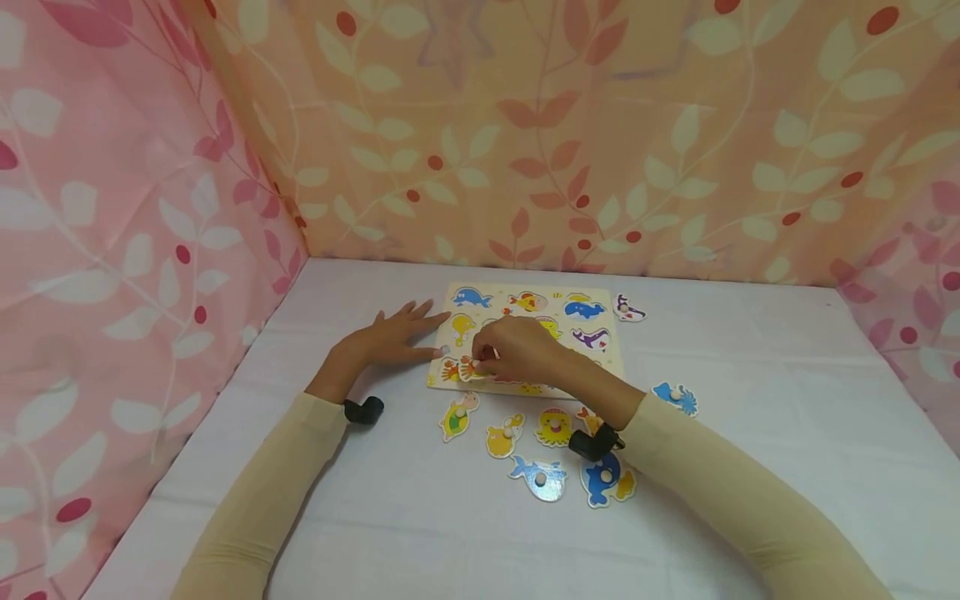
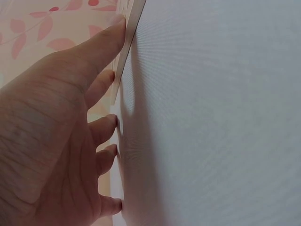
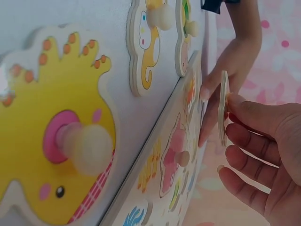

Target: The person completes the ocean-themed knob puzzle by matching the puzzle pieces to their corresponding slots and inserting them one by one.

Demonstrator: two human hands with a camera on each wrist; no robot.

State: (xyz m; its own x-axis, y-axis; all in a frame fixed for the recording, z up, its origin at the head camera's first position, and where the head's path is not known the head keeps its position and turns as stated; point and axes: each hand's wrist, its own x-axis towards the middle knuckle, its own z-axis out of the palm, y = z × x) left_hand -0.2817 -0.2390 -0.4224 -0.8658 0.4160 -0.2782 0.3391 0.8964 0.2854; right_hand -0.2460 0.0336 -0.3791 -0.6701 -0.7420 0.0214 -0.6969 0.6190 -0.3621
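Below the middle of the far wall lies a wooden peg puzzle board (image 1: 501, 292) with sea-animal pictures. My right hand (image 1: 521, 346) pinches an orange crab puzzle piece (image 1: 468, 368) between thumb and fingers, over the board's lower left corner. The right wrist view shows this piece edge-on (image 3: 222, 108), tilted above the board. A matching orange crab picture (image 1: 449, 370) is right beside it on the board. My left hand (image 1: 393, 337) is spread at the board's left edge, thumb and index fingertips at the rim. A pink knobbed piece (image 3: 176, 160) sits in the board.
Loose knobbed pieces lie in front of the board: a turtle (image 1: 459, 415), a yellow octopus (image 1: 555, 427), a light blue whale (image 1: 542, 479) and a blue dolphin (image 1: 597, 481). A blue piece (image 1: 675, 397) and a purple-and-white one (image 1: 628, 308) lie to the right. Patterned cloth walls surround the white table (image 1: 375, 525).
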